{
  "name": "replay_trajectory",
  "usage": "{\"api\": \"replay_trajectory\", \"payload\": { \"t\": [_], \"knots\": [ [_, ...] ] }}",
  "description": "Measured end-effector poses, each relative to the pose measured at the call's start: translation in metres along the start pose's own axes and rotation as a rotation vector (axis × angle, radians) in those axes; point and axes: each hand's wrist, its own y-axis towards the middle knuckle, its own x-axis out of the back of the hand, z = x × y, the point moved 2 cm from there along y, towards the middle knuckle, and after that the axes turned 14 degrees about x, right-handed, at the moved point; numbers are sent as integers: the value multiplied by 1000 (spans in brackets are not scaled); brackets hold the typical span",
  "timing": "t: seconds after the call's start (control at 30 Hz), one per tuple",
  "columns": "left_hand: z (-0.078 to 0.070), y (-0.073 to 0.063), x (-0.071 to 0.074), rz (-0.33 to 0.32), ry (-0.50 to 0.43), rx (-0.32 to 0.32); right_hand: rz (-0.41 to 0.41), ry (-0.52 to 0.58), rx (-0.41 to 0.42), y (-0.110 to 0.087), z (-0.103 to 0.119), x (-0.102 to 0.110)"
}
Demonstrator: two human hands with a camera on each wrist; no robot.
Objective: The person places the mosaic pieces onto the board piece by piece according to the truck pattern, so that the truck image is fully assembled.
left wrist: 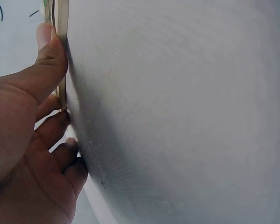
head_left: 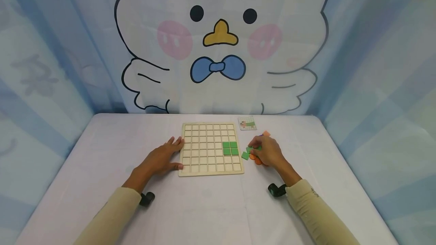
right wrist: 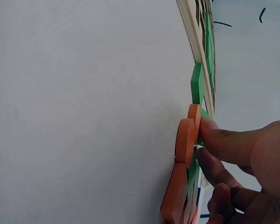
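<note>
My left hand (head_left: 165, 157) lies along the left edge of the pale wooden grid board (head_left: 201, 158), fingers and thumb spread against its rim. In the left wrist view the thumb (left wrist: 49, 60) overlaps the board's side. Four green square tiles form a block (head_left: 230, 148) in the board's right part. Just right of the board my right hand (head_left: 269, 150) reaches into a small pile of pieces, thumb and fingertips at the green tiles (head_left: 245, 155). Orange round pieces (right wrist: 185, 142) lie under and beside the thumb. I cannot tell whether the fingers pinch a tile.
A small picture card (head_left: 247, 123) lies behind the pile, near the board's upper right corner. An orange piece (head_left: 267, 133) shows beyond the right hand. The white-covered table (head_left: 211, 211) ends at a curtain (head_left: 218, 97) with a cartoon bird.
</note>
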Motion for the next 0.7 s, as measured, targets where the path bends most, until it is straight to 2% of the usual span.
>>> {"api": "replay_trajectory", "payload": {
  "t": [0.23, 0.5, 0.7],
  "knots": [
    [0, -1, 1, 4, -8, 0, -29, 36, 0, -1, 0, 2],
    [2, -1, 0, 6, -15, 12, -121, 107, 49, 6, 10, -1],
    [3, 0, -1, 10, -9, 9, -121, 198, 60, 14, 22, -10]
  ]
}}
